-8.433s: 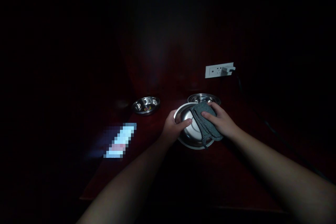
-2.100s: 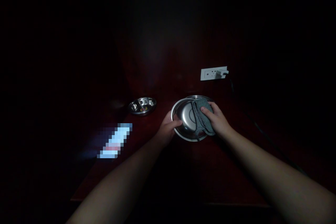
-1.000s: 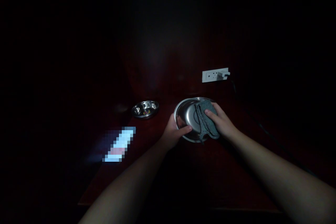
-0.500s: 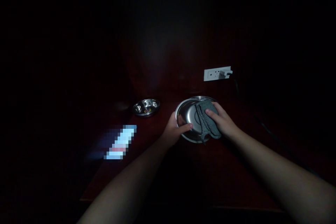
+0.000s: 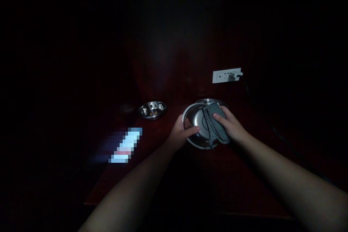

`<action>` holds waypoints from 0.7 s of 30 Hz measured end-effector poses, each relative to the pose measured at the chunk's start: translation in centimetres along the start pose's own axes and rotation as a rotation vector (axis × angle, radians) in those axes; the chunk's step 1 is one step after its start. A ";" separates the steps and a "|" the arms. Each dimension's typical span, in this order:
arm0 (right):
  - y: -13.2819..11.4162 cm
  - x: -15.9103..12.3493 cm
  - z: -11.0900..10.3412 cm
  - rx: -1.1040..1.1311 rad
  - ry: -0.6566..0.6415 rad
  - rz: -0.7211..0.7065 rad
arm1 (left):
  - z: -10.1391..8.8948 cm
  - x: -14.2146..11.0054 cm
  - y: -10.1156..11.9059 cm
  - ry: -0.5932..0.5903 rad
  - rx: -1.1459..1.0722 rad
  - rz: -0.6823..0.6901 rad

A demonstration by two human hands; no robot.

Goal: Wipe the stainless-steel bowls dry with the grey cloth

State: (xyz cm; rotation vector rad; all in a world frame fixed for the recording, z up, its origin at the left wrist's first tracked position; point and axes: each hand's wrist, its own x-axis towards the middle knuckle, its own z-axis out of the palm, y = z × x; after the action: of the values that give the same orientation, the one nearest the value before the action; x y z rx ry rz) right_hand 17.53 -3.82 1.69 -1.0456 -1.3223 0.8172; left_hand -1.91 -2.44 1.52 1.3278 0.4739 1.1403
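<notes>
A shiny steel bowl [image 5: 195,123] is held tilted above the table, its inside turned toward me. My left hand [image 5: 181,133] grips its left rim, thumb over the inner side and the other fingers hidden behind. In my right hand [image 5: 230,125] is a folded grey-green cloth [image 5: 216,119], pressed against the right part of the bowl. That cloth covers the bowl's right rim, and a dark patterned edge of it hangs down. Just behind the held bowl, another steel dish [image 5: 210,100] shows only partly.
On the left of the dark red table [image 5: 152,199] stands a steel dish [image 5: 152,110] with a coloured label inside. A bright pixelated rectangle [image 5: 126,145] lies nearer me. At the back, a wall socket [image 5: 226,75] holds a white plug, its dark cable [image 5: 282,137] running right.
The view has shifted slightly. Both hands keep their hold on the bowl and cloth, with barely any movement between the two frames.
</notes>
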 end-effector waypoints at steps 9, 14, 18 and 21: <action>-0.3 -0.2 0.0 -0.038 0.004 0.009 | -0.1 0.1 -0.3 -0.031 -0.019 0.023; -0.2 0.0 -0.1 -0.048 -0.001 -0.014 | -0.2 0.1 -0.4 -0.003 0.000 0.005; -0.2 0.0 -0.1 -0.049 -0.003 -0.008 | -0.2 0.1 -0.4 -0.020 -0.018 0.009; -0.2 -0.1 -0.1 -0.050 -0.001 -0.005 | -0.2 0.1 -0.4 -0.002 -0.004 0.005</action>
State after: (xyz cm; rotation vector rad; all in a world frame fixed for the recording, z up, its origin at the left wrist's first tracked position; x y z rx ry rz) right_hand 17.58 -3.97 1.87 -1.0807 -1.3514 0.7851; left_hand -1.87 -2.23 1.11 1.3268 0.4669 1.1436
